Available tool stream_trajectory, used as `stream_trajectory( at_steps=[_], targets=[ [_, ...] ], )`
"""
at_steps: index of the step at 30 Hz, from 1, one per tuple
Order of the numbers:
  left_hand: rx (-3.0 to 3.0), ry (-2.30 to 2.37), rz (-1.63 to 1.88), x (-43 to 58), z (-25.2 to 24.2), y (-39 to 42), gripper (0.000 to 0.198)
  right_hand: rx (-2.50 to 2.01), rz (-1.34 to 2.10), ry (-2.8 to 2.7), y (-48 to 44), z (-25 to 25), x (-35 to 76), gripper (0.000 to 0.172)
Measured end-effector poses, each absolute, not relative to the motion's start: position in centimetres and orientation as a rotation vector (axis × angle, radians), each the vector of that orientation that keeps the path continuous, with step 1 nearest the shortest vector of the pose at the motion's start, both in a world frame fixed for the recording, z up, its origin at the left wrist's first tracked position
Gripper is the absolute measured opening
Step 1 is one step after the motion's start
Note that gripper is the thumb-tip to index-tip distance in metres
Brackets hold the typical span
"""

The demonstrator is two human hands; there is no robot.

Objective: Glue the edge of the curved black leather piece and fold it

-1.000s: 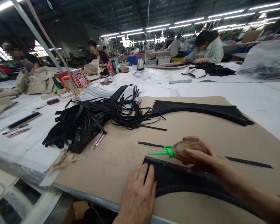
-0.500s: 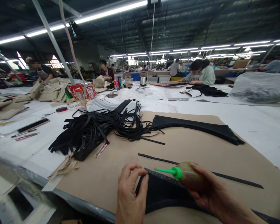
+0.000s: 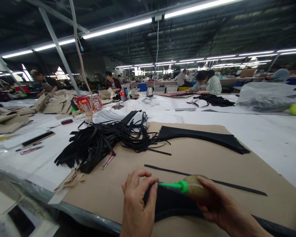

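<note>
A curved black fabric piece (image 3: 175, 205) lies on the brown sheet near the table's front edge. My left hand (image 3: 139, 200) pinches its upper left corner between thumb and fingers. My right hand (image 3: 217, 204) is wrapped around a squeeze bottle (image 3: 196, 186) with amber-brown contents and a green nozzle (image 3: 171, 186). The bottle lies tilted almost level, and its tip points left, at the fabric's top edge close to my left fingertips. Whether the tip touches the fabric I cannot tell. Just beyond the bottle lies a thin black strip (image 3: 236, 187), partly hidden by it.
A tangled heap of black strips (image 3: 96, 141) lies left of centre, with pink thread snips (image 3: 108, 161) beside it. Stacked black pieces (image 3: 199, 138) rest at the far side of the brown sheet (image 3: 118, 177). Several people work at tables behind.
The bottle's nozzle has come down and slightly left to the fabric's top edge, beside my left fingertips. My left hand keeps its pinch. The camera view has shifted a little.
</note>
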State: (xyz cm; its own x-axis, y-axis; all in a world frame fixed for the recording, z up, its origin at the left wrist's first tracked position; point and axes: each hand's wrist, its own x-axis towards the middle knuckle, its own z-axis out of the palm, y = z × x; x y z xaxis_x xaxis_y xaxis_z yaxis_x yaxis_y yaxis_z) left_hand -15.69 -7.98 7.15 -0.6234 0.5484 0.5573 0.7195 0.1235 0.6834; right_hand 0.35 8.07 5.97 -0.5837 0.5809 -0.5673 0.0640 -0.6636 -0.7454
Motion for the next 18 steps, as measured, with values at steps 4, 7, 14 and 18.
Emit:
stream_trajectory(
  at_steps=[4, 7, 14, 18],
  targets=[
    [-1.370, -2.167, -1.287, -15.8, 7.5, -8.2, 0.019, -1.212, 2.283, -1.127, 8.0, 6.5, 0.5, 0.031],
    [-1.436, -2.102, -1.150, -15.9, 7.6, -8.3, 0.021, -1.185, 2.272, -1.152, 7.9, 6.8, 0.5, 0.030],
    [-1.530, -2.004, -1.001, -15.7, 8.2, -8.3, 0.021, -1.164, 2.235, -1.233, 8.1, 6.4, 0.9, 0.032],
    [-1.608, -1.909, -0.854, -15.6, 7.8, -8.2, 0.024, -1.167, 2.168, -1.323, 8.5, 5.7, 1.0, 0.037]
  ],
)
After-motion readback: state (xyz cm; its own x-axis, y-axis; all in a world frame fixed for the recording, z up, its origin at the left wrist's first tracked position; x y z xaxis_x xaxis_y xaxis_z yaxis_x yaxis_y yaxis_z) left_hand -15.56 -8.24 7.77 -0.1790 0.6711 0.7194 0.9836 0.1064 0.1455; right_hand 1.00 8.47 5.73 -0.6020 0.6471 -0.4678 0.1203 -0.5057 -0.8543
